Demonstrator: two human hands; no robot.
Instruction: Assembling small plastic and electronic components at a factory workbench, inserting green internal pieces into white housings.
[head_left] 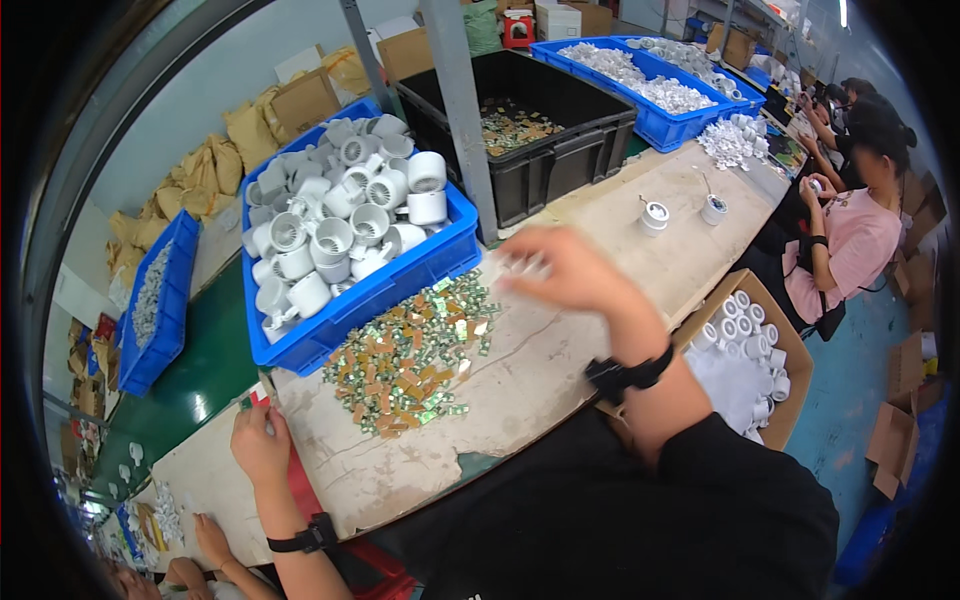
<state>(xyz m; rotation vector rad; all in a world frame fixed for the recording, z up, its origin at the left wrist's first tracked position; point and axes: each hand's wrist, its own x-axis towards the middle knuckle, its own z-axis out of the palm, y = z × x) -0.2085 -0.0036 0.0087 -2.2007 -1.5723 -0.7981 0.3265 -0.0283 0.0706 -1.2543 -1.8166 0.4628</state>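
Note:
My right hand (565, 268) is raised over the table, smeared by motion, its fingers curled around small white plastic parts (528, 266) whose exact kind is blurred. Below and left of it lies a spread pile of small green and brown circuit boards (410, 365). At the table's near left, my left hand (262, 443) has its fingers curled together beside a small red and white piece (260, 396). Whatever those fingers hold is too small to make out.
Behind the pile stands a blue crate (370, 300) of white cup-shaped housings, with a black crate (570, 150) beyond. Two small white pots (654, 218) stand to the right. A cardboard box (790, 400) of white rings is at my right. Co-workers sit at far right and lower left.

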